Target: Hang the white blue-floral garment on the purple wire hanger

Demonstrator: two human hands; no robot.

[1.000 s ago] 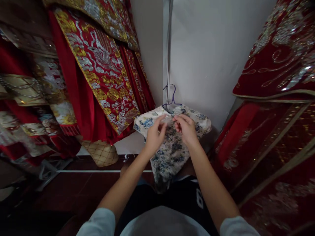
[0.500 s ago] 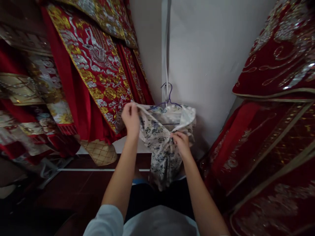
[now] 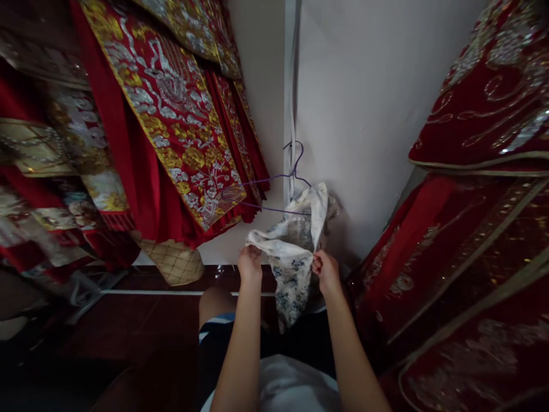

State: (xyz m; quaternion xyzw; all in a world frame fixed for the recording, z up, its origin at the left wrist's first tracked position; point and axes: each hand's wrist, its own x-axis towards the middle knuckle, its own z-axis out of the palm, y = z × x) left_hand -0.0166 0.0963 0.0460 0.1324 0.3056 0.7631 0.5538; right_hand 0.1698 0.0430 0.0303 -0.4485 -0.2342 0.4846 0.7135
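Note:
A pale shirt with a dark floral print (image 3: 291,280) hangs by one shoulder from a purple wire hanger (image 3: 274,178). The hanger's left arm is bare and sticks out in front of the red cloth. My left hand (image 3: 250,264) is closed on the shirt's left side, below the hanger. At the front opening, my right hand (image 3: 326,270) pinches the shirt's edge. Above, the hanger's hook (image 3: 295,150) is at a white strip (image 3: 291,86) on the wall.
Red garments with gold and silver embroidery (image 3: 171,109) hang at left, with a quilted beige piece (image 3: 171,263) below. More red beaded garments (image 3: 480,109) crowd the right. A pale wall (image 3: 355,103) stands behind. A white metal rack foot (image 3: 94,297) rests on the dark red floor (image 3: 141,320).
The shirt's left shoulder has come off the hanger, baring that arm. My left hand has moved down and to the right with the cloth; my right hand has moved slightly down and right.

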